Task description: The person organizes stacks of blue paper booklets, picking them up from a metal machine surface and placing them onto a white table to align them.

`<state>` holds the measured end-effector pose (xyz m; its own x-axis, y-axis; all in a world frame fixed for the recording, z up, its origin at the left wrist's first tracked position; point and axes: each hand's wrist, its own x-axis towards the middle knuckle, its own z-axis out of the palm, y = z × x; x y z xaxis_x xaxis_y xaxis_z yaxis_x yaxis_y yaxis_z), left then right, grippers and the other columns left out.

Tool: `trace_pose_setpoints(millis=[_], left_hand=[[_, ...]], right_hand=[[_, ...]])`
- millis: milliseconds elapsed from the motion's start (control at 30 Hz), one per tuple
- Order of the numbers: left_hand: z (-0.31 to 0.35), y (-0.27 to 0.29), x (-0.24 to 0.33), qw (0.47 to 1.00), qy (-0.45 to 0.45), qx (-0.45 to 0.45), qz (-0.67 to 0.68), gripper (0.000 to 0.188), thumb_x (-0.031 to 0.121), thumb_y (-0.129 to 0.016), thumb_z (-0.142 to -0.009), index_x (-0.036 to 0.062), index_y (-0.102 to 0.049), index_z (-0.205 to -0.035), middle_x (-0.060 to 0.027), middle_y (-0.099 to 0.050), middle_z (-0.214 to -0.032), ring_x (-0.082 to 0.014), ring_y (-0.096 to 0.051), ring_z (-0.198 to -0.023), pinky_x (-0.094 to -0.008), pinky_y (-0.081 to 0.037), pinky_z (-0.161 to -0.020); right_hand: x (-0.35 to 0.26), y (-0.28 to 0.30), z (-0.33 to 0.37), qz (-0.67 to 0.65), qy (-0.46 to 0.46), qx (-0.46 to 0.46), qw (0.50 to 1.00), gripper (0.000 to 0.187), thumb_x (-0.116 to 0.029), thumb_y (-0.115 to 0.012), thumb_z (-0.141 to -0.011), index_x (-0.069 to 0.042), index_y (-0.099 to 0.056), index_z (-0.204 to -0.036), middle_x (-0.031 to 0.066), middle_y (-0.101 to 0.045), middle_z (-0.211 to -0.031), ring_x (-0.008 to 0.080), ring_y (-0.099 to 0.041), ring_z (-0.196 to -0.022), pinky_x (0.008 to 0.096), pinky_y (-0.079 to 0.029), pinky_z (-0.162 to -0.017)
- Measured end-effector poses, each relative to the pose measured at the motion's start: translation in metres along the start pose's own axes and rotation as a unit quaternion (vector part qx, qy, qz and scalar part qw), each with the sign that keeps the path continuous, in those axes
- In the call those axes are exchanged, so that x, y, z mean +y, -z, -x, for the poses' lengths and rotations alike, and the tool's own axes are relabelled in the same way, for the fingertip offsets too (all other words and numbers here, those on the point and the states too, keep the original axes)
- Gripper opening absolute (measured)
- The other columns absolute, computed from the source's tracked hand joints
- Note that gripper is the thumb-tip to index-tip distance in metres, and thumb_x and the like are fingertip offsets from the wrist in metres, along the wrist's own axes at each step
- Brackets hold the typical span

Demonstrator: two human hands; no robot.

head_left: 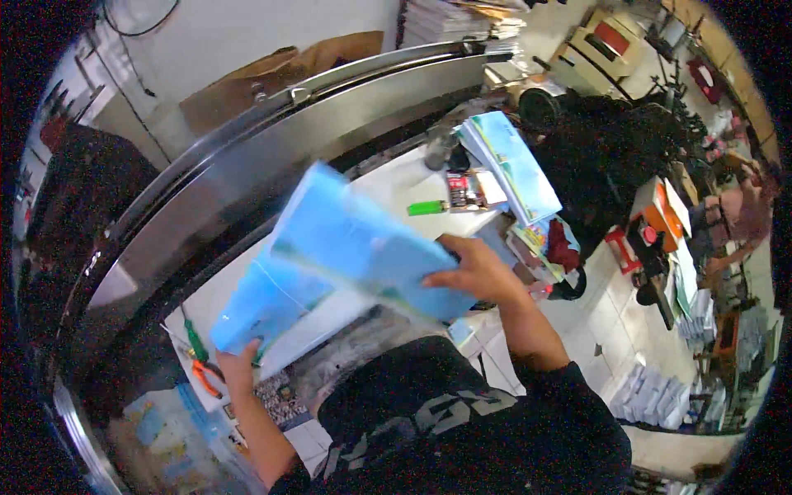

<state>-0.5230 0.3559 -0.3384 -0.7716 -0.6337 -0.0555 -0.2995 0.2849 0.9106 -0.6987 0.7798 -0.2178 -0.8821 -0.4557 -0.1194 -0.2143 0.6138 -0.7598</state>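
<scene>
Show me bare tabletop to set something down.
Free: white table strip between the blue sheets in the right hand and the green lighter. Crowded: right edge by the booklet stack; left corner by the left hand, orange-handled pliers.

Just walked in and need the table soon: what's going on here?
A person at a white worktable is handling blue printed sheets. The right hand holds a blurred stack of blue sheets above the table, while the left hand grips another blue sheet at its lower edge. A green lighter and a further pile of printed sheets lie beyond.
</scene>
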Motion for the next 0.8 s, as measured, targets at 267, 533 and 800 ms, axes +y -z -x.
trace_pose_setpoints(millis=[267, 533, 800], left_hand=[[-0.008, 0.019, -0.027, 0.974, 0.035, 0.054, 0.217, 0.060, 0.003, -0.076, -0.070, -0.0037, -0.050, -0.124, -0.0118, -0.060, -0.116, -0.0245, -0.058, -0.104, -0.0364, -0.044, -0.095], [0.033, 0.054, -0.018, 0.965, 0.119, 0.069, 0.225, 0.083, 0.004, -0.072, -0.076, 0.0051, -0.028, -0.146, -0.0105, -0.050, -0.132, -0.0247, -0.049, -0.120, -0.0373, -0.036, -0.104], [0.021, 0.043, -0.012, 0.975, 0.127, 0.060, 0.173, 0.048, 0.006, -0.069, -0.082, -0.0041, -0.054, -0.126, -0.0110, -0.061, -0.120, -0.0223, -0.056, -0.110, -0.0342, -0.041, -0.099]], right_hand=[[0.060, -0.018, -0.055, -0.245, -0.142, -0.003, 0.959, 0.057, -0.042, -0.077, -0.073, -0.008, -0.064, -0.118, 0.0047, -0.068, -0.099, 0.0161, -0.061, -0.085, 0.0309, -0.048, -0.064], [0.059, -0.038, -0.133, 0.070, -0.120, -0.043, 0.989, 0.075, -0.055, -0.077, -0.066, 0.003, -0.063, -0.111, 0.0227, -0.067, -0.106, 0.0337, -0.067, -0.090, 0.0434, -0.053, -0.080], [0.025, -0.048, -0.111, 0.279, -0.095, 0.029, 0.955, 0.084, -0.054, -0.071, -0.073, 0.003, -0.046, -0.130, 0.0245, -0.065, -0.108, 0.0398, -0.063, -0.101, 0.0468, -0.050, -0.089]])
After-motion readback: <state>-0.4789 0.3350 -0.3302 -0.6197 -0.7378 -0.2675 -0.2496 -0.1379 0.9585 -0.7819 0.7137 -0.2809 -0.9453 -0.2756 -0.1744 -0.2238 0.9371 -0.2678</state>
